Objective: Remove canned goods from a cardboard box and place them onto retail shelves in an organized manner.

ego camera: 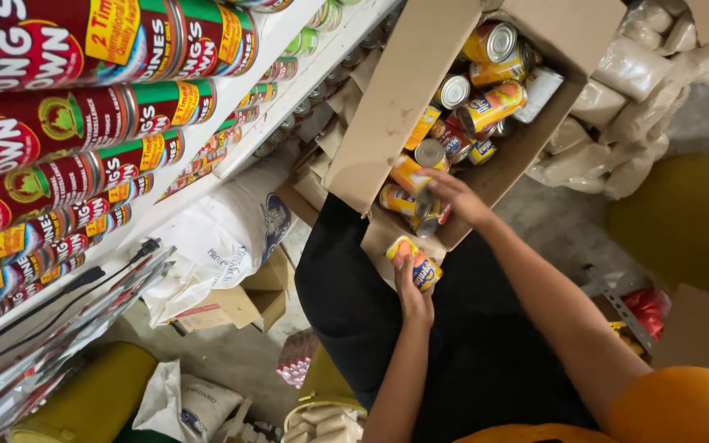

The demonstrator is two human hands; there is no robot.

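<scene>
The left hand [412, 297] sits just below the middle of the frame, fingers curled snugly around a small yellow can [417, 264] with a blue patch on its glossy label; the can is a short metal cylinder, lying tilted in the grip, just outside the box at its 6 o'clock edge. The right hand [455, 195] reaches into the cardboard box [387, 123], fingers bent down over a can [425, 207] near the box's lower corner; whether they have actually closed on it I cannot tell, since the fingertips are hidden among the cans.

The box is plain brown corrugated board with matte, slightly creased flaps standing open. Inside is a loose heap of tins [490, 78] with yellow and orange labels and dull silver ribbed lids, some on their sides, some end-on.

At 9 to 11 o'clock a white shelf [207, 176] carries rows of larger red-and-green cans [67, 123], shiny and lying with their round sides facing out. Below the shelf, at 8 o'clock, rests a white woven sack [223, 238] with a coarse sheen, and beside it a smaller crumpled cardboard carton [248, 299]. At 1 to 2 o'clock, soft clear plastic bags of pale grain [625, 98] are stacked, bulging and rounded. The floor [560, 221] is rough grey concrete.
</scene>
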